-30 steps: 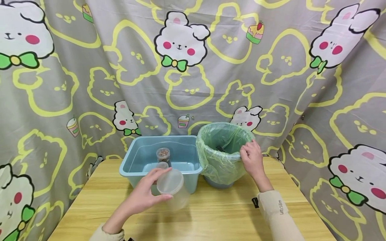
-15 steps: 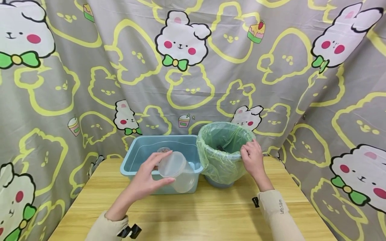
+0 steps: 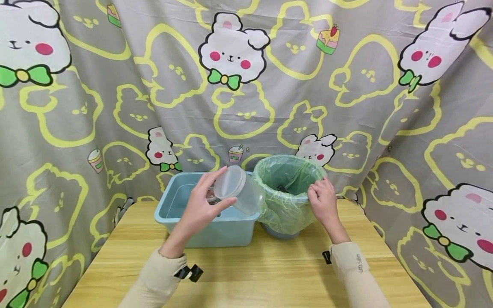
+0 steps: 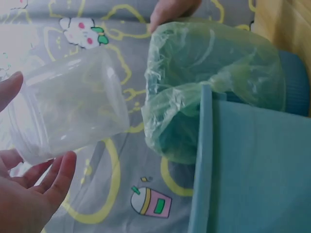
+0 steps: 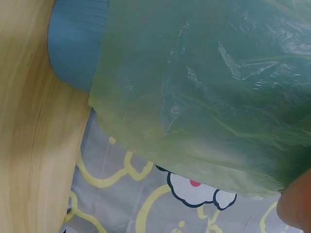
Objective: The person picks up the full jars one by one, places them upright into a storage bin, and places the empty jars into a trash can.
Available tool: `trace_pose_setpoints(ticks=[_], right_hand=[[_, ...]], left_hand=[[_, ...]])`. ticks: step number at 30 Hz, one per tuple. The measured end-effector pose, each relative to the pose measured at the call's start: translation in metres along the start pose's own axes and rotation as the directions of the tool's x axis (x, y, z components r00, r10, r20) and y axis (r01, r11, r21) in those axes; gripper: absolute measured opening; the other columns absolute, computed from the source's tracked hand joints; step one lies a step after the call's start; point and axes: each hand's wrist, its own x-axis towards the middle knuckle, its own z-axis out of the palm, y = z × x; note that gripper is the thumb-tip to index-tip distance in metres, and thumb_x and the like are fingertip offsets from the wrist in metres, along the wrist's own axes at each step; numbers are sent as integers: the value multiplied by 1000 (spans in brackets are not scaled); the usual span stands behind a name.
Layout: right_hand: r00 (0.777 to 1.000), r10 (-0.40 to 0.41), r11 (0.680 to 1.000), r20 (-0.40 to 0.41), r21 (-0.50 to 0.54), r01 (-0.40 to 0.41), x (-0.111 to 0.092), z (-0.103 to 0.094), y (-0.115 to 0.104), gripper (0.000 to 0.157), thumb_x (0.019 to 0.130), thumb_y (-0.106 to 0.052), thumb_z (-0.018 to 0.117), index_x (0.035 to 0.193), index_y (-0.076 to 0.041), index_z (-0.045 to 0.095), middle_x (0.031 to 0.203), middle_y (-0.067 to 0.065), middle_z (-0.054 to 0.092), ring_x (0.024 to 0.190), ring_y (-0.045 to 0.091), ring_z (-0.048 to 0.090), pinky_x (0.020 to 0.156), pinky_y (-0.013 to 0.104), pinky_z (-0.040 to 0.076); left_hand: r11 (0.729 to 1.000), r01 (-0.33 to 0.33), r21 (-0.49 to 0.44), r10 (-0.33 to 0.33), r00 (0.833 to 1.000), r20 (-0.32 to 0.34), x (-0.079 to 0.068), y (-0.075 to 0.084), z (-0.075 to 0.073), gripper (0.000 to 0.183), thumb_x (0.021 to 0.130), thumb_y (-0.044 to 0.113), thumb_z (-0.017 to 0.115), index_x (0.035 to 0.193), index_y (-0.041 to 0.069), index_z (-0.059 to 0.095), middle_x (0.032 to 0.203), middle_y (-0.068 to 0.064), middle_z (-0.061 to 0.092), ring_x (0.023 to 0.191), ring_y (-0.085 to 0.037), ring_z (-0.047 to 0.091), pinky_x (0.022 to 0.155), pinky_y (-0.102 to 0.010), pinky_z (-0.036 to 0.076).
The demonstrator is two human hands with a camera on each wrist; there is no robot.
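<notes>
My left hand (image 3: 201,206) grips a clear plastic jar (image 3: 250,200) around its frosted lid (image 3: 230,182), fingers on one side and thumb on the other. The jar is tilted, its bottom pointing right toward the bin, and no contents show inside it in the left wrist view. A blue trash bin (image 3: 283,234) stands on the right, lined with a green plastic bag (image 3: 286,211) folded over the rim. My right hand (image 3: 324,197) grips the bin's right rim through the bag. A small dark object (image 3: 283,188) lies inside the bin.
A blue plastic tub (image 3: 215,236) stands left of the bin, right beside it. Inside the tub, a smaller jar (image 3: 211,196) shows partly behind my left fingers. Both containers rest on a wooden table (image 3: 262,273), with a patterned curtain (image 3: 246,115) behind.
My left hand has lifted the jar up and to the right, from in front of the tub to above its right end, tipping it further over. My right hand stays on the bin rim.
</notes>
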Motion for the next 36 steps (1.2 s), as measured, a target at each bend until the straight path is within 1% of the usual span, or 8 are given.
trace_pose_setpoints(ticks=[2,7,13,18,22,28,31,36], right_hand=[[1000,4,1000,1,-4,-4,0,0,1,37,91,0,46,55,-11,41,60,4,31,71,31,43,118,62,30],[1000,4,1000,3,-12,-4,1,0,0,37,90,-1,45,55,-11,38,60,4,30,69,31,41,117,62,31],[1000,8,1000,12,-8,-8,1,-1,-1,37,91,-1,45,56,-11,38,60,4,30,69,32,41,117,62,30],[1000,6,1000,6,-7,-6,2,-1,0,38,91,0,46,55,-11,38,60,4,30,69,32,41,117,62,31],[1000,0,1000,3,-7,0,2,0,0,38,91,0,46,55,-11,37,60,4,30,68,32,41,118,61,31],[1000,7,1000,13,-11,-7,4,-1,0,37,90,0,45,56,-11,38,61,4,30,70,32,43,118,60,30],[1000,11,1000,18,-16,-11,3,0,0,37,90,0,45,56,-11,38,61,3,30,72,33,45,119,59,30],[1000,10,1000,20,-24,-9,3,1,2,37,91,-1,45,56,-11,38,61,3,30,70,32,44,118,60,31]], left_hand=[[1000,2,-20,-2,1000,-17,8,2,6,78,88,24,84,157,27,46,147,-5,49,123,-25,55,96,-49,56],[997,-28,-74,25,998,-51,26,6,22,78,90,24,82,158,22,44,146,-8,49,126,-28,54,97,-53,57],[993,-48,-112,41,997,-66,44,12,43,78,92,24,81,159,23,42,149,-9,46,126,-29,51,94,-51,59],[989,-27,-148,15,997,-76,57,15,60,78,92,26,81,159,24,41,147,-11,44,126,-30,50,93,-49,59],[986,4,-166,-16,997,-75,66,16,75,78,93,28,79,159,27,39,150,-11,40,132,-31,47,97,-50,57],[984,22,-177,-39,995,-89,77,10,94,80,92,30,80,160,26,38,152,-12,38,137,-33,45,100,-55,55],[983,34,-182,-49,996,-77,81,4,102,80,91,29,81,159,26,39,151,-13,38,137,-34,45,102,-58,53],[985,67,-157,-76,996,-53,84,-5,112,78,90,31,81,158,26,43,150,-13,40,133,-34,49,100,-56,55]])
